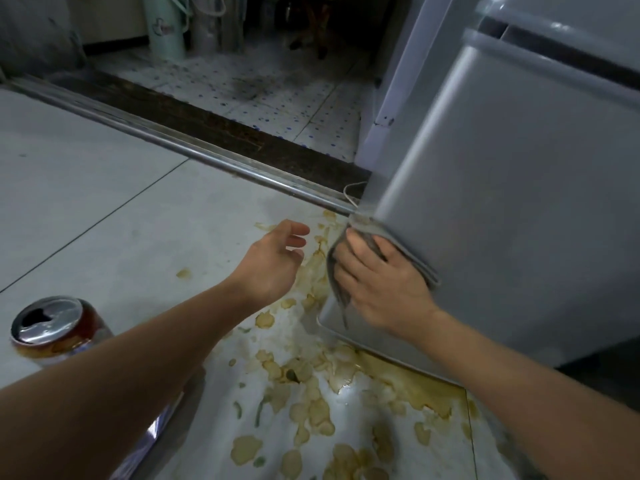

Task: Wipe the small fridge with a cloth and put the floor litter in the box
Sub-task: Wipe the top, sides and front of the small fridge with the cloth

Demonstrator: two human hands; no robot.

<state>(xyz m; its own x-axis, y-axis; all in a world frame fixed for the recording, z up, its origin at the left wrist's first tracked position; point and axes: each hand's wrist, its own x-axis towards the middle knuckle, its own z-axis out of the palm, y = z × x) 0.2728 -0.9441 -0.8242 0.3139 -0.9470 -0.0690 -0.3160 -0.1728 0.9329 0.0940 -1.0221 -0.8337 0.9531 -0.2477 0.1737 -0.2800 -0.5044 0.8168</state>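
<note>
- My right hand (377, 282) presses the grey cloth (341, 271) flat on the lower corner of the small fridge (502, 202), with the fingers spread out.
- My left hand (273, 261) hangs above the floor (104, 202), fingers loose and holding nothing, just beside the cloth.
- An opened drink can (52, 327) lies on its side near my left forearm (I cannot read its label).
- Chip pieces (311, 403) and a brown spill (415, 386) cover the floor under the fridge corner.
</note>
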